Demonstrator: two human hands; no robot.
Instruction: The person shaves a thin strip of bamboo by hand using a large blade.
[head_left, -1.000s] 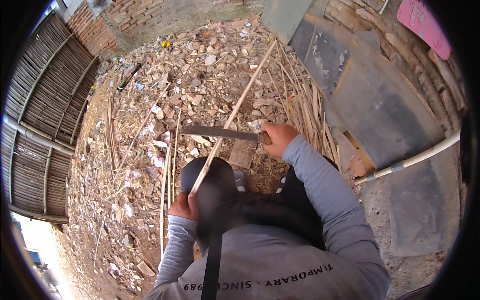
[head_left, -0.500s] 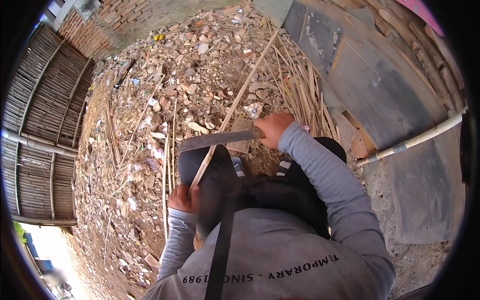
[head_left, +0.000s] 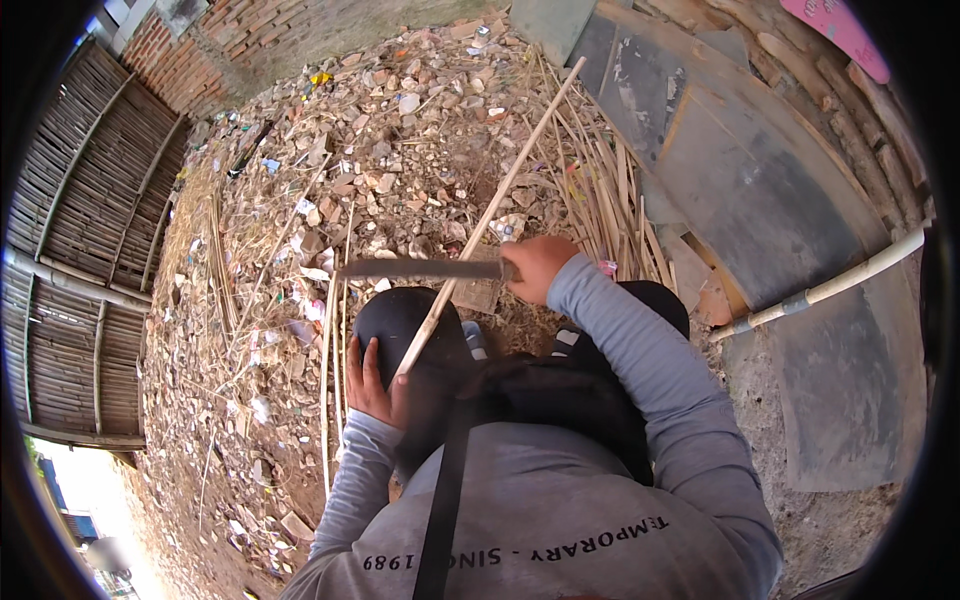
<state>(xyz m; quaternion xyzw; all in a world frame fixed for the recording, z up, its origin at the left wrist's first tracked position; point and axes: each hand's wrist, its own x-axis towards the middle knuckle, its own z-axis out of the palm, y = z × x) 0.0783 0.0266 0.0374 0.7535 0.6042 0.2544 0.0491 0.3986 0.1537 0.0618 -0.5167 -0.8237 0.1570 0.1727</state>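
My right hand (head_left: pixel 540 268) is closed around the handle of a long machete (head_left: pixel 420 268), whose dark blade points left above my knees. The blade crosses a long pale bamboo strip (head_left: pixel 505 195); I cannot tell whether they touch. This strip slants from my left knee up and away to the right. My left hand (head_left: pixel 374 388) lies against the outer side of my left knee (head_left: pixel 392 320), its fingers stretched and apart. The near end of the strip sits by my left thumb.
Split bamboo strips (head_left: pixel 610 205) lie in a pile ahead to the right, and a few more strips (head_left: pixel 333 370) lie left of my knee. Rubble and litter (head_left: pixel 390 180) cover the ground. Dark boards (head_left: pixel 770 190) and a bamboo pole (head_left: pixel 820 290) are on the right; a bamboo fence (head_left: pixel 80 180) is left.
My left hand has gone from closed around the strip's near end to stretched out on the knee. The strip has shifted up and right. The machete has moved slightly left and levelled.
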